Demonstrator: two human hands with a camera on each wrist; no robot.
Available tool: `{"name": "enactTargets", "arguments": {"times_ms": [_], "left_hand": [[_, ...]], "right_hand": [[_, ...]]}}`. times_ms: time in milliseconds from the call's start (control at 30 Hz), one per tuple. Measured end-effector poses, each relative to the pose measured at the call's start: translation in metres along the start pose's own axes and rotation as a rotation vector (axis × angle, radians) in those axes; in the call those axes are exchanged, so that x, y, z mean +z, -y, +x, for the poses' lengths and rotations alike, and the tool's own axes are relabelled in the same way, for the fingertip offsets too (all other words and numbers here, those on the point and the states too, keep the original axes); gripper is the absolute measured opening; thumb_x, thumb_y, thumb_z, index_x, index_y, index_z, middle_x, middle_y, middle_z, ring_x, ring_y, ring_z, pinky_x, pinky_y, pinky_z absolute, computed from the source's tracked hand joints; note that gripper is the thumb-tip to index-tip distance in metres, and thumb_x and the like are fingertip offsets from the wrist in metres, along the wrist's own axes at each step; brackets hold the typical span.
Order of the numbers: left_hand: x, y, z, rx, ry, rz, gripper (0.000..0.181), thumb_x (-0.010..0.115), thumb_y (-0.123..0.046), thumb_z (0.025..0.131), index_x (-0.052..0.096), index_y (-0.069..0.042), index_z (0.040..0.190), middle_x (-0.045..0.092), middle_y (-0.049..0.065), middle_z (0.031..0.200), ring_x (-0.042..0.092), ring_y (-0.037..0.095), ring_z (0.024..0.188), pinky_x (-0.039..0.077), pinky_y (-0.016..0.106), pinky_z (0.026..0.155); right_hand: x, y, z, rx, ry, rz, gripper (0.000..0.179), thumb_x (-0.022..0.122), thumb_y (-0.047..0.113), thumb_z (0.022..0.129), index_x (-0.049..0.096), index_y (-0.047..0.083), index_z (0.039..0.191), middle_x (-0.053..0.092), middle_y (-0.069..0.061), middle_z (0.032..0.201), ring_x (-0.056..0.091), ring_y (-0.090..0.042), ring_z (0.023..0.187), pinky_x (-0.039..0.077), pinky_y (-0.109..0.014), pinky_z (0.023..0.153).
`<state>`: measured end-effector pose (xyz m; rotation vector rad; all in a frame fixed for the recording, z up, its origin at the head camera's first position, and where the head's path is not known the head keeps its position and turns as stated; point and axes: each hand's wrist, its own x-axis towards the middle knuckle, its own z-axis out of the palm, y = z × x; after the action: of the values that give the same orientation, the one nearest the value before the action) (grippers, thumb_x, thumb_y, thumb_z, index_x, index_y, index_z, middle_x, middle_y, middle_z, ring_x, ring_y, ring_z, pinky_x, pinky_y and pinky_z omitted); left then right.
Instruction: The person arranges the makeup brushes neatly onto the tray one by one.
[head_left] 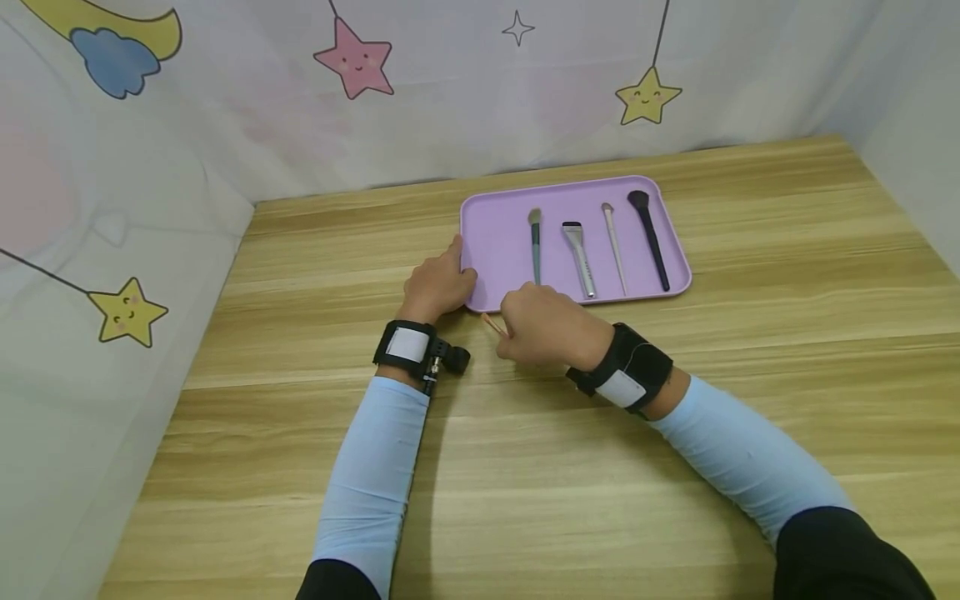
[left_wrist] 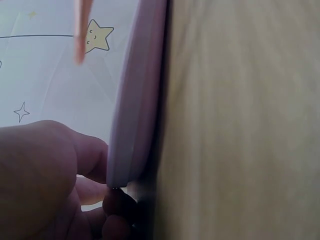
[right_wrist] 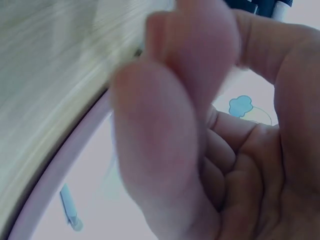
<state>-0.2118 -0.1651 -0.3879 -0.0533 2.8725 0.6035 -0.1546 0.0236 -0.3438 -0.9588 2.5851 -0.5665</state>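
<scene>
A lilac tray [head_left: 498, 250] lies toward the back of the table. My left hand [head_left: 438, 286] grips its near left corner; in the left wrist view, the thumb and fingers [left_wrist: 92, 155] lie on either side of the rim. Just in front of the tray's near edge, my right hand [head_left: 551, 325] pinches a thin pinkish-tan stick [head_left: 493, 325]. Only one tapered end of the stick shows; the hand hides the rest. On the tray lie a green-handled makeup brush [head_left: 536, 246], a silver flat brush [head_left: 580, 258], a slim white brush [head_left: 614, 250] and a black brush [head_left: 649, 242].
The wooden table [head_left: 525, 483] reaches back to a white curtain [head_left: 465, 108] printed with stars. More of this cloth hangs along the left side. A small black camera [head_left: 453, 358] juts out from the left wrist strap.
</scene>
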Motion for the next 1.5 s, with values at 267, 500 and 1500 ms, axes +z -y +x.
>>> {"name": "enactTargets", "arguments": {"times_ms": [267, 500, 1500], "left_hand": [[-0.001, -0.001, -0.001, 0.001, -0.003, 0.005, 0.071, 0.041, -0.032, 0.097, 0.02, -0.014, 0.163, 0.052, 0.016, 0.145, 0.057, 0.033, 0.09, 0.044, 0.042, 0.067], [-0.002, -0.001, -0.001, 0.012, 0.017, 0.006, 0.072, 0.042, -0.031, 0.097, 0.018, -0.012, 0.163, 0.056, 0.018, 0.14, 0.057, 0.032, 0.086, 0.044, 0.041, 0.065], [-0.003, 0.006, -0.004, 0.007, -0.004, -0.117, 0.071, 0.048, -0.035, 0.095, 0.029, -0.016, 0.161, 0.042, 0.012, 0.155, 0.054, 0.032, 0.103, 0.044, 0.041, 0.077]], "right_hand": [[-0.005, -0.008, 0.004, 0.028, -0.092, 0.071, 0.039, 0.065, 0.014, 0.085, 0.045, 0.016, 0.052, 0.035, 0.009, 0.046, 0.037, -0.006, 0.042, 0.029, -0.025, 0.042], [-0.008, -0.015, 0.009, 0.031, -0.115, 0.109, 0.04, 0.068, 0.021, 0.089, 0.056, 0.015, 0.052, 0.05, 0.007, 0.044, 0.048, -0.01, 0.044, 0.038, -0.028, 0.047], [-0.009, -0.037, 0.039, 0.114, -0.224, 0.239, 0.035, 0.061, 0.018, 0.088, 0.065, 0.01, 0.054, 0.048, 0.005, 0.044, 0.045, -0.009, 0.041, 0.032, -0.023, 0.042]]}}
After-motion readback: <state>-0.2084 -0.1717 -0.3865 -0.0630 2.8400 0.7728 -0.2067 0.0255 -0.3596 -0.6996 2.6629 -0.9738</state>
